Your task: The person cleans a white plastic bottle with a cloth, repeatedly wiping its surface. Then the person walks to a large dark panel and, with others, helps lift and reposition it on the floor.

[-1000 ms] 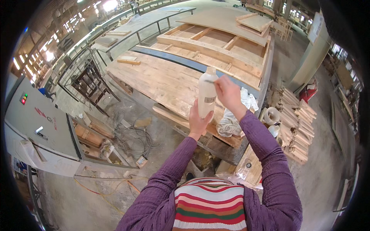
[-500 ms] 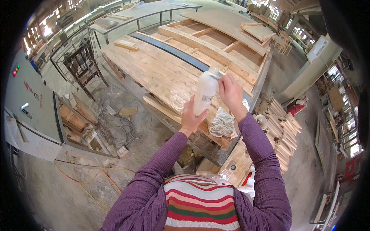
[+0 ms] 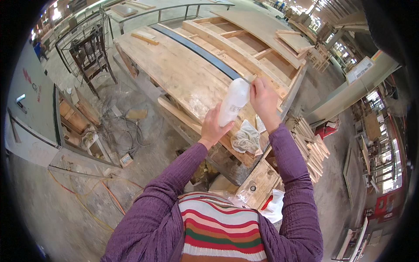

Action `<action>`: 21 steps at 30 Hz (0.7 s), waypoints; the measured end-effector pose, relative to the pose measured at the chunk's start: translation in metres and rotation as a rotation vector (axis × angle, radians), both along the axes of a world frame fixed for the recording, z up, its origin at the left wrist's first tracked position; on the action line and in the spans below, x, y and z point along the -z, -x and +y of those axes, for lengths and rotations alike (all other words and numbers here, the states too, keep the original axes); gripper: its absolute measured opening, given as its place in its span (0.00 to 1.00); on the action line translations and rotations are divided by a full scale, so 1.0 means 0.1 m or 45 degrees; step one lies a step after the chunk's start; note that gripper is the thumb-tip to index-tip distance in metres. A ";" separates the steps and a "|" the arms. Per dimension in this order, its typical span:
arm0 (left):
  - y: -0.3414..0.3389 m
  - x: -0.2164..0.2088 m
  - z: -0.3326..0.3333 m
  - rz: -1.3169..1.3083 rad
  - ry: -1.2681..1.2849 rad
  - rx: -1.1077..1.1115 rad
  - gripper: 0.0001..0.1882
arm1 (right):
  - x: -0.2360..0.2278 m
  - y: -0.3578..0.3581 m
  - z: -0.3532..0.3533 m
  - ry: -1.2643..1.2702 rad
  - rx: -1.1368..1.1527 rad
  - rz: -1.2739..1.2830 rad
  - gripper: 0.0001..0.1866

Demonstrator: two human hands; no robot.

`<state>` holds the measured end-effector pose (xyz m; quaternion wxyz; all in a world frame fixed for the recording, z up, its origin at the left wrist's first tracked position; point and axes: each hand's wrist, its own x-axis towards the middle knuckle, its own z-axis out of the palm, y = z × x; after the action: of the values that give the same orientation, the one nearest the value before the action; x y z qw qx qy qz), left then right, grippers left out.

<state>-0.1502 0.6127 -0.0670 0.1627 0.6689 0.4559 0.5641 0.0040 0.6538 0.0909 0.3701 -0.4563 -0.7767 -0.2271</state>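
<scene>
Bottle (image 3: 234, 101) above tabletop (image 3: 174, 65), room leftward

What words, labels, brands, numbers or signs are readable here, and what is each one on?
No wording is clear enough to quote.
White bottle in the left hand: small greyish label, too blurred to read.
Grey cabinet: red lightning-bolt sign, recognisable; marks below it, too blurred to read.
Pillar at right: white posted sheet, its print too small to read.
</scene>
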 end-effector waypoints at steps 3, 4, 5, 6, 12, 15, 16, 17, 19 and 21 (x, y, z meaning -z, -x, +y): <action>0.06 -0.02 0.01 -0.024 0.004 0.003 0.46 | 0.13 0.14 -0.13 0.110 -0.107 -0.211 0.03; 0.04 -0.03 0.02 -0.034 -0.020 0.012 0.47 | 0.12 0.14 -0.12 0.086 -0.100 -0.131 0.03; 0.03 -0.02 0.02 -0.031 -0.012 0.010 0.46 | 0.10 0.13 -0.11 0.061 -0.094 -0.051 0.03; 0.03 -0.02 0.02 -0.027 -0.003 0.009 0.46 | 0.08 0.12 -0.10 0.037 -0.089 0.028 0.03; 0.02 -0.02 0.01 -0.025 0.072 0.039 0.45 | 0.06 0.07 -0.15 0.107 -0.115 -0.087 0.04; 0.12 0.04 -0.01 -0.105 0.079 0.068 0.45 | 0.31 0.04 -0.40 0.319 -0.293 0.007 0.04; 0.11 0.03 0.02 -0.146 0.053 0.099 0.44 | 0.40 0.00 -0.44 0.386 -0.346 0.075 0.05; 0.09 0.00 0.02 -0.147 0.045 0.134 0.44 | 0.54 -0.09 -0.44 0.432 -0.379 0.425 0.07; 0.08 0.00 0.00 -0.137 0.042 0.188 0.43 | 0.69 -0.23 -0.41 0.557 -0.409 1.051 0.06; 0.09 0.01 0.00 -0.119 -0.030 0.150 0.43 | 0.77 -0.29 -0.44 0.641 -0.430 1.415 0.04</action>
<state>-0.1587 0.6131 -0.0684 0.2090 0.6693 0.4012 0.5895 0.0333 0.6095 0.0139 0.6302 -0.4504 -0.5595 0.2949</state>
